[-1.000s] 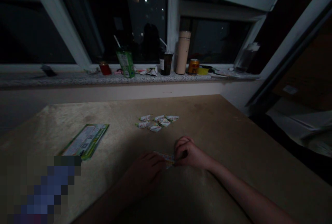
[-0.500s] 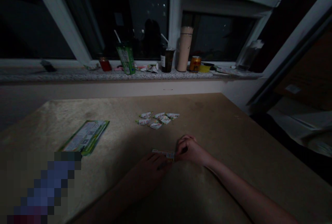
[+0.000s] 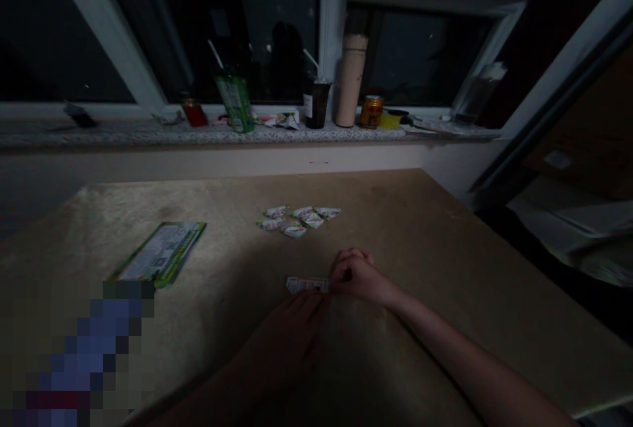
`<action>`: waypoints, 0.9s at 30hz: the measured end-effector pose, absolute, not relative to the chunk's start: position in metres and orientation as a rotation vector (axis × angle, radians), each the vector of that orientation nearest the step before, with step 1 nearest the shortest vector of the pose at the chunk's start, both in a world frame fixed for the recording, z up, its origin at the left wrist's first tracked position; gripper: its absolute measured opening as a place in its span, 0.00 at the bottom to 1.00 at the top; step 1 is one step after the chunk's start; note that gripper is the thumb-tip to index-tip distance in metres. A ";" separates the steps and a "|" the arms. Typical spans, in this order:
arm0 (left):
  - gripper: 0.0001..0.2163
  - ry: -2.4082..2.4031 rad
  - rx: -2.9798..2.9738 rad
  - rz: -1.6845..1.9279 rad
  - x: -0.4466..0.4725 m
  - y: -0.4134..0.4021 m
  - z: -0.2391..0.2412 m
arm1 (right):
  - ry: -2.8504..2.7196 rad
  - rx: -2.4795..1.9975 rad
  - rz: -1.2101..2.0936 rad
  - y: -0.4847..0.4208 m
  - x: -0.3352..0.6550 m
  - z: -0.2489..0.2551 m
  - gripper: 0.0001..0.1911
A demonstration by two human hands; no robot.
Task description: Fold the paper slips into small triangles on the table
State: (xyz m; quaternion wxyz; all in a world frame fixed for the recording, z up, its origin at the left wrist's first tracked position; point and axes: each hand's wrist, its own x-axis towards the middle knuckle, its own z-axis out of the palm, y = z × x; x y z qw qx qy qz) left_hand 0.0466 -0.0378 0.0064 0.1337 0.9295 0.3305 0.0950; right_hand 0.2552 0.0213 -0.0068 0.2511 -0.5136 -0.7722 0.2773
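Observation:
A small printed paper strip point(image 3: 305, 284) lies on the tan table point(image 3: 435, 242) in front of me. My right hand point(image 3: 357, 276) is curled, its fingertips pinching the strip's right end. My left hand point(image 3: 291, 328) lies in shadow just below the strip, fingers stretched toward its lower edge; whether they touch it I cannot tell. Farther back sits a cluster of several small folded paper pieces point(image 3: 297, 219). A green printed leaflet point(image 3: 161, 252) lies flat at the left.
The stone windowsill point(image 3: 123, 134) carries a green drink carton with a straw point(image 3: 233, 101), a red can point(image 3: 192, 113), a dark cup point(image 3: 316, 103), a tall beige flask point(image 3: 350, 81) and an orange can point(image 3: 370, 111). The table's right edge drops to a dark floor.
My left hand has slid back off the strip, leaving more of it showing. My right hand keeps its pinch. The view has tilted slightly.

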 end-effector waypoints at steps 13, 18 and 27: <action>0.36 0.982 2.612 0.224 0.045 -0.043 0.001 | -2.141 -1.468 0.715 0.020 0.256 -0.002 0.11; 0.34 0.981 2.597 0.235 0.047 -0.043 0.004 | -2.192 -1.449 0.775 0.021 0.256 0.004 0.09; 0.38 0.954 2.656 0.242 0.045 -0.043 0.006 | -2.222 -1.440 0.805 0.023 0.260 0.000 0.07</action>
